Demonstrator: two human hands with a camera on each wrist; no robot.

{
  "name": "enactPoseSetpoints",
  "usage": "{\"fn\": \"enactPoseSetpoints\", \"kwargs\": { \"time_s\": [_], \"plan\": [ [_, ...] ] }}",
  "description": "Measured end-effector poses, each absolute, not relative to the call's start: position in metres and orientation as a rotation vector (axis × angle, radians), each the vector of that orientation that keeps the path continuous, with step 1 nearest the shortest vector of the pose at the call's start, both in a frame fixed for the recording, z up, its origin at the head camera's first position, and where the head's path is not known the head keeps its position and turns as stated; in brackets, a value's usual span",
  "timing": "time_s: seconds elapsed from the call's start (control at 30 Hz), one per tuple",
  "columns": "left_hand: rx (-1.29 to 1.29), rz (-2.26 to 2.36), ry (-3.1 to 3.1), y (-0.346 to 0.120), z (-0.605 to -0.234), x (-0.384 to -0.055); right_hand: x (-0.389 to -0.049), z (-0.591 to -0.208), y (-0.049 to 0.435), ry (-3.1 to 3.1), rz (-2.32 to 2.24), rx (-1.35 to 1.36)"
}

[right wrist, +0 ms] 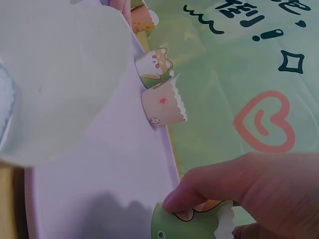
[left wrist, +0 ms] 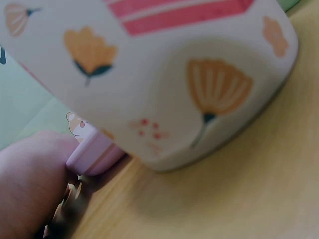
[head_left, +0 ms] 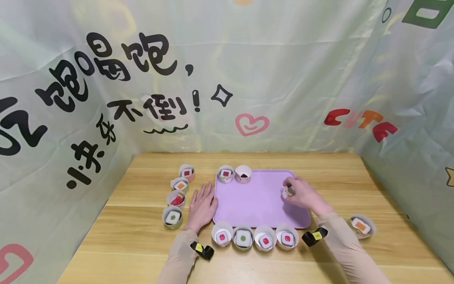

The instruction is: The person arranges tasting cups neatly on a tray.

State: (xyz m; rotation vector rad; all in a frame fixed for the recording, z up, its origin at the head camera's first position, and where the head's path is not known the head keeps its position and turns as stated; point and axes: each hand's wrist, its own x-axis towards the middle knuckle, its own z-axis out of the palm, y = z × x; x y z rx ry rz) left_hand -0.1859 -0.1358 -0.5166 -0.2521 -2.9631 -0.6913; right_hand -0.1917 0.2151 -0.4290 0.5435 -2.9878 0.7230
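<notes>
My right hand [head_left: 301, 193] grips a small paper cup [head_left: 286, 194] over the right part of a purple tray [head_left: 244, 203]. In the right wrist view, the thumb presses on the green side of this cup [right wrist: 174, 226]; its lower part is cut off. Two paper cups stand at the tray's far left corner, one with a white and dark red piece [head_left: 226, 173], the other with a dark piece [head_left: 243, 176]. My left hand [head_left: 202, 207] lies flat with fingers extended along the tray's left edge. In the left wrist view, it touches the tray's rim [left wrist: 94, 157].
Several filled paper cups [head_left: 243, 247] line the tray's near edge. Another column of filled cups [head_left: 173, 225] stands left of my left hand. One cup with an orange-topped piece [head_left: 365, 232] sits right of my right forearm. A printed cloth [head_left: 283, 79] hangs behind the wooden table [head_left: 117, 236].
</notes>
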Motion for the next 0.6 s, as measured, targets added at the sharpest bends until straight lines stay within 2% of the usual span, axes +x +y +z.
{"fn": "enactPoseSetpoints", "kwargs": {
  "time_s": [0.6],
  "plan": [
    [-0.253, -0.693, -2.965, -0.136, -0.517, -0.186, -0.202, -0.436, 0.202, -2.954, 0.747, 0.605]
  ]
}}
